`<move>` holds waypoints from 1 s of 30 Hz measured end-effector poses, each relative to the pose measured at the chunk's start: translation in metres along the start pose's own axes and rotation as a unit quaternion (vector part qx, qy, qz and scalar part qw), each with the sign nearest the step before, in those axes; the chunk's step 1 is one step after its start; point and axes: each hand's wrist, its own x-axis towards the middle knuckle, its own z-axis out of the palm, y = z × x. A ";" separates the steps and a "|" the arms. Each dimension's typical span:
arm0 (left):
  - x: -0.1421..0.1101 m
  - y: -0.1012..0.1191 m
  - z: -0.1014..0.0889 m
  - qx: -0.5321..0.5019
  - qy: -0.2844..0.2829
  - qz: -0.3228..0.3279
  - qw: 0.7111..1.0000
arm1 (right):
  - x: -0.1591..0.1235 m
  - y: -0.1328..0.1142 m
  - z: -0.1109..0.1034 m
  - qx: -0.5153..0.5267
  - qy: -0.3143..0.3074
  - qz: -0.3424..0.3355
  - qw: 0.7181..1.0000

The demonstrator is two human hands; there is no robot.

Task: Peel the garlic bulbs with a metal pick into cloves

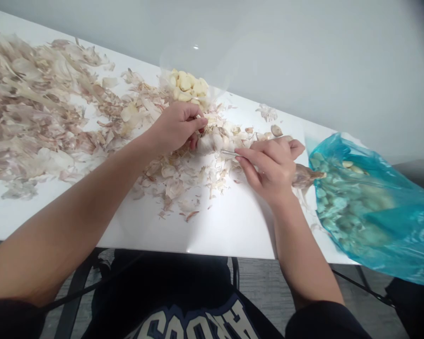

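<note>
My left hand (182, 126) is closed in a pinch just left of a whitish garlic bulb (212, 141). What its fingertips hold, if anything, is too small to make out. In my right hand (270, 165) is a thin pair of metal tweezers (229, 152), with the tips pointing left at the bulb. Whether the tips touch the bulb I cannot tell. Beyond my left hand, peeled garlic cloves (185, 84) sit in a clear container. Just right of my right hand lies an unpeeled garlic bulb (304, 176), partly hidden by that hand.
Dry garlic skins (38, 103) cover the left of the white table (229, 221) and spread to its middle. A blue plastic bag (374, 207) with garlic inside lies at the right edge. Several loose cloves, one brownish (276, 130), lie near the back wall.
</note>
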 end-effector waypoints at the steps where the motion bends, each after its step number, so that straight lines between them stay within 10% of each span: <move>1: 0.000 0.000 0.000 0.000 -0.001 -0.001 1.000 | 0.000 0.000 0.001 -0.005 0.002 0.000 1.000; 21: -0.001 0.005 -0.003 -0.010 0.006 -0.012 1.000 | 0.004 -0.003 0.000 0.001 -0.123 0.023 0.992; 30: -0.001 0.005 -0.002 0.019 0.000 -0.006 1.000 | 0.000 0.005 -0.005 0.006 -0.015 -0.015 1.000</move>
